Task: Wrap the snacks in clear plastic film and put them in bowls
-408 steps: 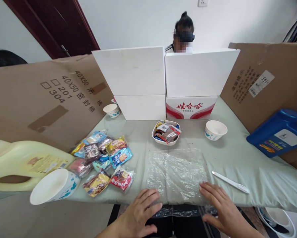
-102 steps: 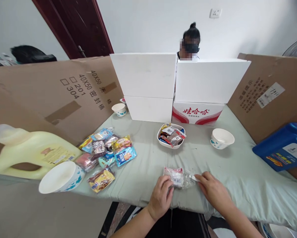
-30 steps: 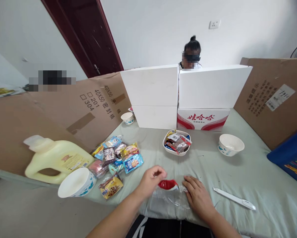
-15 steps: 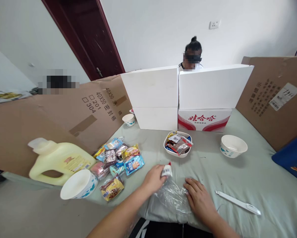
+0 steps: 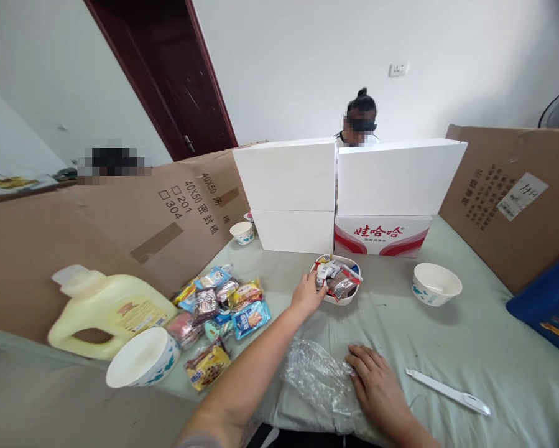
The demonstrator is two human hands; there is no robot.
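My left hand point(image 5: 309, 294) reaches forward to the left rim of a white bowl point(image 5: 339, 301) heaped with wrapped snacks. Its fingers are closed on a small white-and-red snack packet point(image 5: 324, 274), which rests over the other packets. Nearer my body, a crumpled clear plastic bag point(image 5: 319, 376) lies on the cloth. My right hand point(image 5: 377, 382) lies flat on the cloth, palm down with fingers stretched out, touching the bag's right edge. To the left is a loose pile of snack packets point(image 5: 205, 305), with a yellow cookie packet point(image 5: 207, 367) at its front.
A pale yellow jug point(image 5: 115, 311) and a paper bowl point(image 5: 143, 358) stand at the left edge. On the right are another bowl point(image 5: 436, 284), a white cutter-like tool point(image 5: 447, 391) and a blue container point(image 5: 545, 305). White boxes point(image 5: 288, 193) and cardboard panels form a barrier; a person sits behind.
My left hand has moved forward from above the plastic bag to the snack bowl, carrying the packet. The right hand stays by the bag. The view has tilted slightly up.
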